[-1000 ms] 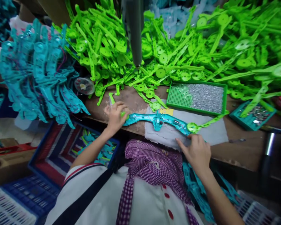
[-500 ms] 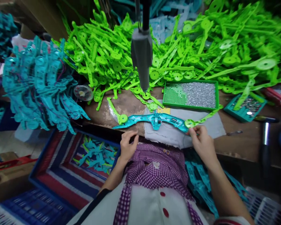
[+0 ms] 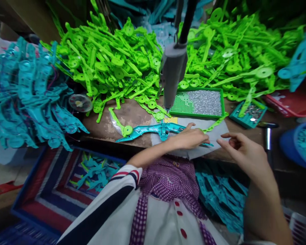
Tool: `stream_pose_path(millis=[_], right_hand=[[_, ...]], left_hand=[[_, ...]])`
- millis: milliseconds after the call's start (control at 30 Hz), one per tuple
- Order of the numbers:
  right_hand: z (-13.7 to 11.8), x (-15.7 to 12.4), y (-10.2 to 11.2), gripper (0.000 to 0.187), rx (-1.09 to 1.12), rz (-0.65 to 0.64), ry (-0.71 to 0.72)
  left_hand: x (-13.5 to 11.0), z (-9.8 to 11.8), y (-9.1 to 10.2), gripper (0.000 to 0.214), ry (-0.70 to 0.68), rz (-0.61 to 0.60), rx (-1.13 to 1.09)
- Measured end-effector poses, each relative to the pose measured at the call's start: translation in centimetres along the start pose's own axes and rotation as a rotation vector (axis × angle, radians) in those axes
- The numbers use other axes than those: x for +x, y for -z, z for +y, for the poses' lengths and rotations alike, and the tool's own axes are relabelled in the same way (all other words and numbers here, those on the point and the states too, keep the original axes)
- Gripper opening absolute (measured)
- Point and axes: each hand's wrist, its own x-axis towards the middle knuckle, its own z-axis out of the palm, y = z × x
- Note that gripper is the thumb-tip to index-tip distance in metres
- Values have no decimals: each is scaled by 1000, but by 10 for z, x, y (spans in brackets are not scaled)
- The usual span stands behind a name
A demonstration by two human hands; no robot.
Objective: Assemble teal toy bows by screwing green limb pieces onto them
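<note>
Nearest us, past the checked apron (image 3: 168,183), our right hand (image 3: 247,149) hangs off the right end of the blue bow-shaped part (image 3: 148,128), just apart from it; finger and thumb curl close together, and we cannot tell whether they pinch anything small. Our left hand (image 3: 190,137) is the nearer one: it reaches across and covers the part's right portion, so most of the part's length lies to the left of that grip. Its fingers bend downward, and we cannot tell whether they clamp or only rest.

The part lies on the surface (image 3: 99,122), partly over a pale cloth (image 3: 156,139). Its long axis runs left to right, the tapered left tip pointing left and slightly toward us, the middle stub pointing at us. A green limb (image 3: 117,120) at the left end and another green limb (image 3: 216,123) at the right angle outward and away.

Beyond are the green tray (image 3: 197,116), the hanging driver (image 3: 172,75) and the green pile (image 3: 104,61).
</note>
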Motion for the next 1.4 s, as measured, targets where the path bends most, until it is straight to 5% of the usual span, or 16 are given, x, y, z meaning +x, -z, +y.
stream_pose_path(millis=[167,300,400,533,667,767,867,1000,1100,1233,1400], right_hand=[[33,-3,8,72,-62,-16,174],[44,-12,11,51,188,2,51],[32,-14,11,42,377,-56,-79],[-10,15,-6,43,588,100,-90],[-54,61,-20,41,633,227,0],[-68,70,-15,43,549,56,126],[-60,51,-7,53,540,-276,246],[-28,27,-7,58,562,-515,192],[6,38,-12,52,417,-420,164],[51,70,-23,49,136,-134,345],[68,67,-35,41,39,-203,443]], left_hand=[[-14,-21,22,36,64,-22,-185],[-25,-42,32,42,247,125,-387],[-33,-57,28,45,336,159,-349],[-43,-68,24,55,352,222,-227],[-54,-42,48,100,285,375,-66],[-58,-3,74,94,314,474,44],[-49,18,80,63,176,302,-10],[-16,-2,53,37,-1,-164,-300],[14,-25,25,34,41,-162,-191],[40,-36,0,32,114,-20,7],[32,-32,-12,24,89,-154,-20]])
